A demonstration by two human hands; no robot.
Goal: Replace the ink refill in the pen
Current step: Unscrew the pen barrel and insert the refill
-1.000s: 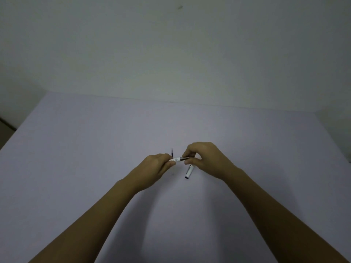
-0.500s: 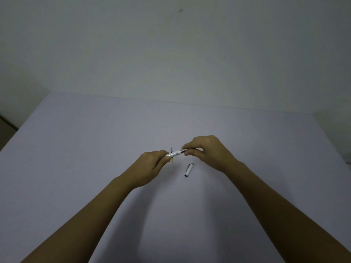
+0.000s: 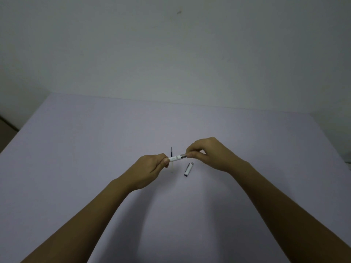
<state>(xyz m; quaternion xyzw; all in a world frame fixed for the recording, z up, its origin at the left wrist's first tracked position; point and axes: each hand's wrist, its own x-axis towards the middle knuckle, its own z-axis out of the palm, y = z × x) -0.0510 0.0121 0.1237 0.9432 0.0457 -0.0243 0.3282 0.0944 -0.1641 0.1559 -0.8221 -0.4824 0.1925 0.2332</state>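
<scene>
I hold a white pen barrel (image 3: pixel 175 158) level between both hands, just above the table. My left hand (image 3: pixel 150 168) pinches its left end. My right hand (image 3: pixel 206 153) grips the silver front section (image 3: pixel 183 156) at its right end, and the tip is hidden in those fingers. A thin refill (image 3: pixel 171 151), dark at its far end, lies on the table behind the pen; its pale near end shows below the barrel. The white pen cap (image 3: pixel 188 169) with a silver end lies on the table just below the pen, apart from both hands.
The pale lilac table (image 3: pixel 95 149) stretches wide on all sides, backed by a plain wall (image 3: pixel 171 54). Its left edge drops off at the far left and a small object peeks in at the right border (image 3: pixel 348 161).
Both hands lifted slightly with the pen and moved off the cap, which now lies in plain sight. The pen sits more level between the fingers.
</scene>
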